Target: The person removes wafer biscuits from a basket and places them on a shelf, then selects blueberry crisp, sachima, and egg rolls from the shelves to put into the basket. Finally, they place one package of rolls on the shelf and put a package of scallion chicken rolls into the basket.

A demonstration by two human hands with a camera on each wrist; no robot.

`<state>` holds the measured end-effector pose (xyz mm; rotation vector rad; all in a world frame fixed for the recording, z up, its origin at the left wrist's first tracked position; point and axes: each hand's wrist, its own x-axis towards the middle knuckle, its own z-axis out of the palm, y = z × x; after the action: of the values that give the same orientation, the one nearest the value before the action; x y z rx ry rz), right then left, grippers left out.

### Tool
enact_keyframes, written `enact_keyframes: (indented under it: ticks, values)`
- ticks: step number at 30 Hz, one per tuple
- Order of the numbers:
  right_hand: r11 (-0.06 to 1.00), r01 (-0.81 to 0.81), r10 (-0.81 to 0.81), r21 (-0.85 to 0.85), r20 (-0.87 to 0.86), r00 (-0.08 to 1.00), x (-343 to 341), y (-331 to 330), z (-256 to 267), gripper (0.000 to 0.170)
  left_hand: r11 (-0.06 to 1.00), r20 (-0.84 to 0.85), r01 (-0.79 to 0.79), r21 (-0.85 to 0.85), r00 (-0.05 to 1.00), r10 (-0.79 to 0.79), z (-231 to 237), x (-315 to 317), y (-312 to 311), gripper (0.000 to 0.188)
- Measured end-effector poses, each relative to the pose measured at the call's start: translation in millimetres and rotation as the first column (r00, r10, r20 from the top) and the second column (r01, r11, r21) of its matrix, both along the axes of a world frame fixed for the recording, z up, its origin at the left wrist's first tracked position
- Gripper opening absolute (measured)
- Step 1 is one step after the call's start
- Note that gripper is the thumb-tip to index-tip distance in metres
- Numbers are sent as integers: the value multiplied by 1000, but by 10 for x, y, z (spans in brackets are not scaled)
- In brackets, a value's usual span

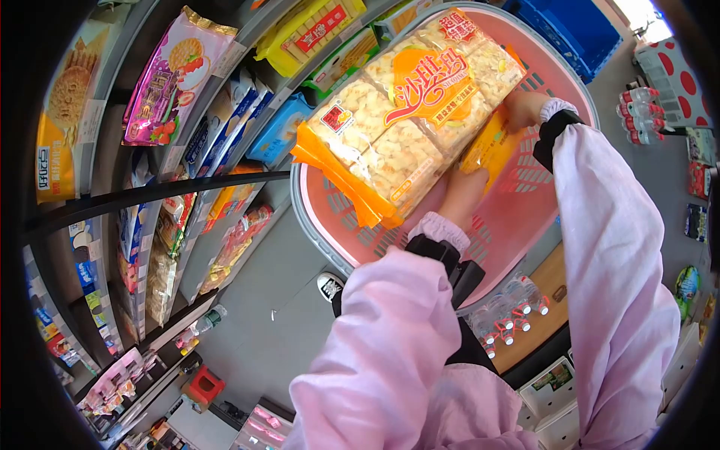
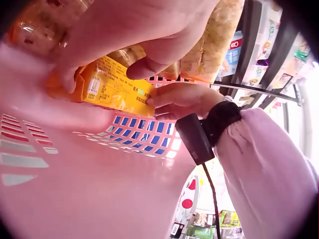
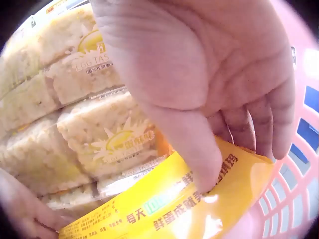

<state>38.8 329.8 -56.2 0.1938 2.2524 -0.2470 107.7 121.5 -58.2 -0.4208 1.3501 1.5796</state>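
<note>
Left of the pink oval plastic basket (image 1: 510, 259) run grey shelves (image 1: 94, 112), a pink-purple plastic packet (image 1: 176, 79) on their left part, a yellow plastic packet (image 1: 311, 34) farther along. A big clear-and-orange plastic package (image 1: 409, 112) lies over the basket's far left part. To its right is yellow plastic wrapping (image 1: 487, 150), the left grip (image 1: 461, 191) at its near end, the right grip (image 1: 525, 111) at its far end. Beyond the basket, far right, stands a blue plastic crate (image 1: 574, 34); farther right, red-labelled clear plastic bottles (image 1: 641, 116) on the grey floor (image 1: 277, 352).
</note>
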Motion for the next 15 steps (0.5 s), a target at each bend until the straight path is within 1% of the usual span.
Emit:
enact_keyframes:
  ticks: [2, 4, 5, 6, 7, 8, 9, 10, 11, 12, 13, 15]
  values:
    - [1000, -22, 21, -18, -51, 998, -3, 61, -137, 39, 998, -10, -51, 43, 999, 51, -109, 2, 26, 31]
    - [999, -28, 25, -27, -93, 995, 3, 23, -74, 39, 991, -13, -121, 58, 992, 122, -46, -14, 27, 29]
    - [999, -22, 19, -31, -109, 994, 25, 32, -15, 39, 995, 4, -86, 44, 996, 86, -14, -14, 2, 29]
    - [999, -19, 14, -37, -125, 992, 50, 1, 114, 39, 998, 22, -53, 29, 998, 52, 114, -36, -48, 29]
    - [996, -90, 89, -2, -128, 988, 79, -49, 285, 39, 1000, 38, -26, 9, 999, 25, 271, -55, -95, 30]
    - [990, -136, 129, -38, -139, 982, 103, 53, 199, 38, 997, -89, 47, 68, 995, -41, 542, -76, -117, 32]
    - [978, -162, 122, -134, -267, 956, 218, 46, 325, 40, 985, -140, 135, 104, 983, -120, 554, -25, -189, 36]
    - [977, -209, 194, -52, -202, 960, 262, 28, 455, 43, 966, -195, 220, 136, 962, -192, 569, 28, -259, 40]
    - [981, -196, 184, -15, -275, 944, 388, -100, 700, 47, 935, -172, 312, 167, 943, -284, 408, 143, -372, 46]
    - [965, -233, 160, -118, -438, 885, 562, -93, 754, 48, 956, -322, 241, 165, 930, -179, 605, 220, -531, 46]
    - [980, -172, 120, -100, -391, 912, 667, -258, 1024, 55, 968, -465, 178, 177, 882, -77, 849, 308, -669, 47]
    - [956, -180, -5, -234, -622, 783, 974, -672, 1437, 47, 910, -281, 155, 386, 959, -44, 1142, 350, -1086, 44]
